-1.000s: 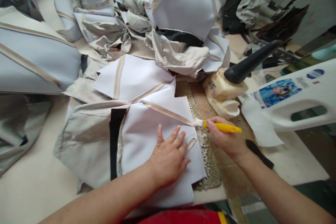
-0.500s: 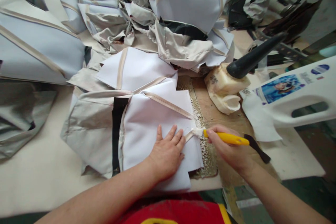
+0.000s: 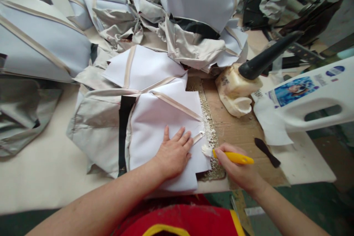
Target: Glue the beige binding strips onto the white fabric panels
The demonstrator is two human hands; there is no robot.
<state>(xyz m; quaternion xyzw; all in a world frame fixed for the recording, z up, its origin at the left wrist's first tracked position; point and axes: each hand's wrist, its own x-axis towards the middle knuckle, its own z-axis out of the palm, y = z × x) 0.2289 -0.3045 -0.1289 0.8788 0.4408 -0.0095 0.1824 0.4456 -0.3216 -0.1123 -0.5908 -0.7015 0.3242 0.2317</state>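
Observation:
My left hand (image 3: 173,152) lies flat with its fingers spread on a white fabric piece (image 3: 159,121) that has beige tape strips and a black band. My right hand (image 3: 237,171) is closed round a yellow-handled brush (image 3: 233,157). The brush's white glue-laden tip (image 3: 207,150) touches the fabric's right edge, just right of my left fingers. Under that edge lies a crusted strip of dried glue (image 3: 210,138) on brown cardboard (image 3: 238,132).
A heap of pale blue and beige fabric pieces (image 3: 190,11) fills the back. A cream glue jug (image 3: 233,90) with a black handle (image 3: 265,61) stands right of it, beside a white plastic jug (image 3: 309,99). A small black tool (image 3: 267,152) lies on the cardboard.
My right hand has drawn the brush down the fabric's right edge, from the upper tape strip to the lower one. My left hand has stayed flat on the fabric.

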